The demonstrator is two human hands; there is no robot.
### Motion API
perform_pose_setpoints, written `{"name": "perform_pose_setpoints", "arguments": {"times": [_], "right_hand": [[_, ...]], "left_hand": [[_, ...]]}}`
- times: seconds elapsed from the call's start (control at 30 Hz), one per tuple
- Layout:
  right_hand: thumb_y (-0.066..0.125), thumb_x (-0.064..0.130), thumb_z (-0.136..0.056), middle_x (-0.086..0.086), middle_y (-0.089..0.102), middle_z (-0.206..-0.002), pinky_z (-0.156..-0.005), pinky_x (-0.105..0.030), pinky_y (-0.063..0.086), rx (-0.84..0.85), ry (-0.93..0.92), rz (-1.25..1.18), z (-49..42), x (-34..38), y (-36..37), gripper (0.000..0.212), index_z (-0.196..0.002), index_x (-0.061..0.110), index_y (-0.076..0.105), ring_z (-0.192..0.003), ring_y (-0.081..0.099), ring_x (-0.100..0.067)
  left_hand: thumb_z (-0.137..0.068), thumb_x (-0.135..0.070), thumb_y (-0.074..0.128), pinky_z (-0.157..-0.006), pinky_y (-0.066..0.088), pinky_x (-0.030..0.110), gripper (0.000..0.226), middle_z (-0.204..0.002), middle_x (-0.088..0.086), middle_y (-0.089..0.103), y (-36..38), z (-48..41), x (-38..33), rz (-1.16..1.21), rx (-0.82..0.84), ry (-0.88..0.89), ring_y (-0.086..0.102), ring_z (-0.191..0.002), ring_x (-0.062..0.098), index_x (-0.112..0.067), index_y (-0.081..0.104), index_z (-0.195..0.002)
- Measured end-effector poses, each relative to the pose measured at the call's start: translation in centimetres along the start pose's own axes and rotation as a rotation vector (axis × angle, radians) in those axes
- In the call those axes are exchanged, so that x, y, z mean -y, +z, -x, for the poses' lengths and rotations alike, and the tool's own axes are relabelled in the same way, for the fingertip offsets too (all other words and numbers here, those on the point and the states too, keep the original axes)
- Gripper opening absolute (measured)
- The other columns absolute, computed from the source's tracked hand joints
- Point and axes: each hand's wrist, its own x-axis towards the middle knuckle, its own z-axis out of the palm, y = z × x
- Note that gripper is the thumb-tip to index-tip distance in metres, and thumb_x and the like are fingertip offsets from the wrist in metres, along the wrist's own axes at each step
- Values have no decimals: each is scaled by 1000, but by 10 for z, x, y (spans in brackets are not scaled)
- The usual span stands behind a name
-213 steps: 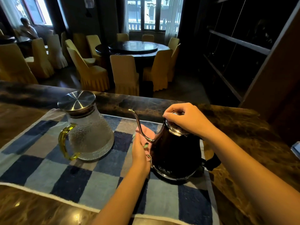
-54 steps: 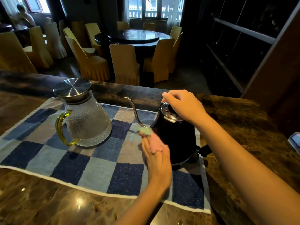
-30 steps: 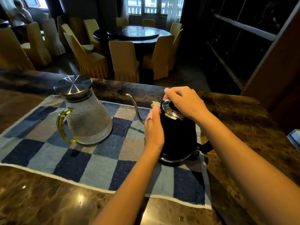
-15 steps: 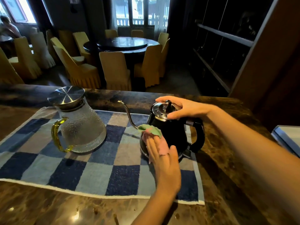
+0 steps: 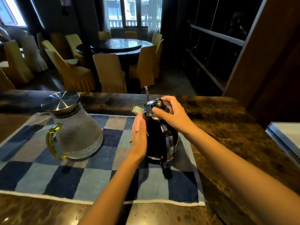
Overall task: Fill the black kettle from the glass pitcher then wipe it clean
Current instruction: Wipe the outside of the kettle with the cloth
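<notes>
The black kettle (image 5: 159, 140) stands on the blue checked towel (image 5: 90, 177), its thin spout pointing away from me and its handle turned toward me. My right hand (image 5: 170, 113) grips its steel lid from above. My left hand (image 5: 138, 137) lies flat against the kettle's left side, pressing a small green and pink cloth (image 5: 137, 109) to it; only the cloth's tip shows above my fingers. The ribbed glass pitcher (image 5: 76, 132), with a steel lid and a yellow handle, stands on the towel to the left.
The towel covers a dark marble counter (image 5: 227, 127). A pale tray edge (image 5: 285, 137) shows at the far right. Beyond the counter are a round table with yellow-covered chairs (image 5: 110, 72) and dark shelving (image 5: 214, 46) on the right.
The kettle has turned, so its handle now faces me and its spout points away. My right hand moved from beside the lid onto it; my left hand slid up the kettle's left side.
</notes>
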Motion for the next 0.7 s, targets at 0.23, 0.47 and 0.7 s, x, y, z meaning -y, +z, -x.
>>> {"name": "perform_pose_setpoints", "arguments": {"times": [0.23, 0.47, 0.7], "right_hand": [[76, 18, -80, 1, 58, -119, -85, -7, 45, -88, -121, -219, 6, -9, 12, 54, -127, 10, 50, -107, 57, -8], [78, 14, -78, 5, 58, -110, -80, -6, 46, -155, -107, -273, 6, -3, 18, 52, -121, 11, 50, -97, 58, 0], [79, 19, -76, 11, 55, -110, -80, -7, 47, -268, -66, -335, 15, 2, 31, 52, -118, 21, 48, -99, 56, 0]], "left_hand": [[-68, -74, 35, -113, 30, 47, 95, -149, 7, 36, 9, 22, 20, 93, -180, -189, 36, -135, 22, -24, 25, -148], [-81, -72, 24, -120, 15, 45, 84, -158, -2, 22, 10, -19, -11, -3, -97, 150, 19, -145, 12, -26, 18, -151], [-78, -79, 19, -118, 21, 45, 93, -158, 4, 19, -2, 50, 54, -120, -67, -128, 19, -146, 23, -21, 18, -151]]}}
